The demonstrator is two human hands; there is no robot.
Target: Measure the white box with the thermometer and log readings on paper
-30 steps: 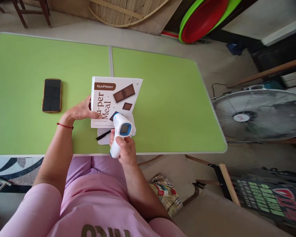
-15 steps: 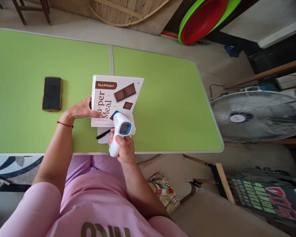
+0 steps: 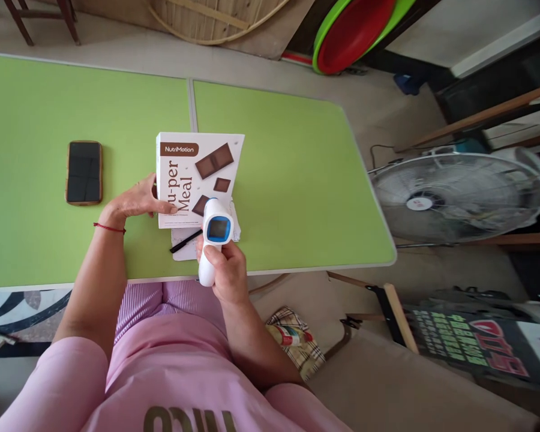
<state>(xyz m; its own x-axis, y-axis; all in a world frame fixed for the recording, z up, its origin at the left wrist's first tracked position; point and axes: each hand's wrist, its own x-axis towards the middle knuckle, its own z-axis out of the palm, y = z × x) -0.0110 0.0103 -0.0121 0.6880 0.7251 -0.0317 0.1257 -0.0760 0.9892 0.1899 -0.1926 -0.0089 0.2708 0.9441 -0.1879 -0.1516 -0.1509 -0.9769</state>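
Note:
My left hand (image 3: pixel 140 199) grips the lower left side of a white box (image 3: pixel 209 157) printed "NutriMotion" and pictures of brown bars, its thumb on the front face. The box is held up over the green table. In my right hand (image 3: pixel 227 267) is a white and blue infrared thermometer (image 3: pixel 215 240), fingers wrapped round its handle. Its small dark screen faces me, and its front end points at the box's lower part. Beneath them lie white paper sheets (image 3: pixel 182 255) with a black pen (image 3: pixel 185 241) on top, partly hidden by the box and thermometer.
On the green table (image 3: pixel 292 180), a phone (image 3: pixel 84 172) in a brown case lies to the left. A large fan (image 3: pixel 427 201) stands past the table's right end. Beyond the far edge are red and green basins (image 3: pixel 353 36) and a round wooden board (image 3: pixel 216 18).
The thermometer has turned more upright, its screen now facing me more squarely. The box is still in my left hand. The whole view has shifted slightly, moving the table leftward in the picture.

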